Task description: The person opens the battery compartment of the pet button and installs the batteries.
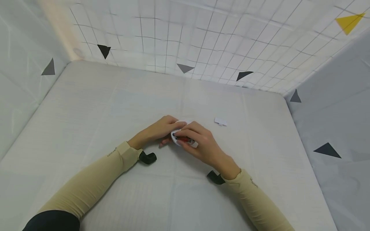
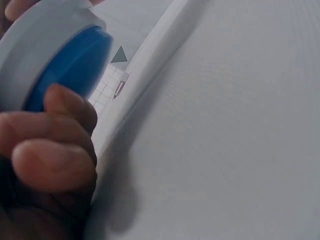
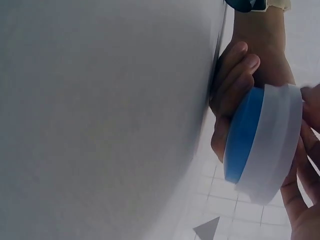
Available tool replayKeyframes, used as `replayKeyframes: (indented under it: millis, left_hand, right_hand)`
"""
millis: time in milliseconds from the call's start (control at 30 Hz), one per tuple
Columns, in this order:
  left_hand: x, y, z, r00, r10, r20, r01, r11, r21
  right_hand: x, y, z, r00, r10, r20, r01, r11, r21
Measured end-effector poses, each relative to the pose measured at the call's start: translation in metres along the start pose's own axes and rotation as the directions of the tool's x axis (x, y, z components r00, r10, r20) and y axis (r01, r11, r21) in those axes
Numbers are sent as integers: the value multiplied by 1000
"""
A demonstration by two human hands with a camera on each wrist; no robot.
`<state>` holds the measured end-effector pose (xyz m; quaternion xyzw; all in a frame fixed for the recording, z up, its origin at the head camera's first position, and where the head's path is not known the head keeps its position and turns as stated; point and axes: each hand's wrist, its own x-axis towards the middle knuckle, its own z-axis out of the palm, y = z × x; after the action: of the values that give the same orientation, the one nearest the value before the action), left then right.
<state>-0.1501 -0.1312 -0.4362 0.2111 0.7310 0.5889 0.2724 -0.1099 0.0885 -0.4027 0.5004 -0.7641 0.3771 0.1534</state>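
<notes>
My left hand (image 1: 162,128) grips a round white device (image 1: 173,138) from its left side and holds it tilted close over the table. Its underside faces me in the head view, with a red battery (image 1: 184,139) in the compartment there. The thumb and curled fingers of my right hand (image 1: 203,141) pinch at that battery and partly hide it. Both wrist views show the device's blue domed face (image 2: 75,60), which points away from my right hand. Left-hand fingers (image 3: 232,85) curl against the blue side.
A small white battery cover (image 1: 220,121) with a tab lies on the table (image 1: 138,96), beyond my right hand. White sheet walls surround the table; the back one has a grid (image 1: 185,35) and dark triangles. A black wrist mount (image 1: 148,158) sticks out by the left cuff.
</notes>
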Motion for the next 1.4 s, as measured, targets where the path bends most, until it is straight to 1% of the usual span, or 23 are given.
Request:
replayKeyframes:
  millis: [133,300,400,600,767,900,1200,1300,1400]
  left_hand:
    - [0,0,0,1000,-2,1,2,1000,-18]
    - [-1,1,-1,1000,-2,8,2,1000,-23]
    - [-1,1,-2,1000,-13,11,13,1000,-21]
    - [-1,2,-2,999,-31,17,31,999,-12]
    - [-1,3,-3,1000,-16,21,16,1000,2]
    - [-1,3,-3,999,-17,29,17,1000,8]
    - [-1,2,-3,999,-11,38,11,1000,-7]
    - [-1,1,-3,999,-18,39,19,1000,-6]
    - [-2,1,-3,999,-22,37,22,1000,-6]
  right_hand:
    - [-1,3,-3,999,-27,28,27,1000,12]
    - [-2,6,-7,995,-44,85,46,999,-17]
    - [-3,7,-7,993,-53,101,57,998,-34]
    - [-3,6,-8,992,-71,100,76,996,-41]
    - [-2,6,-8,991,-90,99,93,995,-33]
    - [-3,6,-8,991,-83,103,86,996,-30]
    - [-4,4,-6,992,-89,90,93,995,-36]
    - [-3,2,-7,991,-90,100,93,995,-33]
    - [-2,0,-10,988,-83,130,88,996,-35]
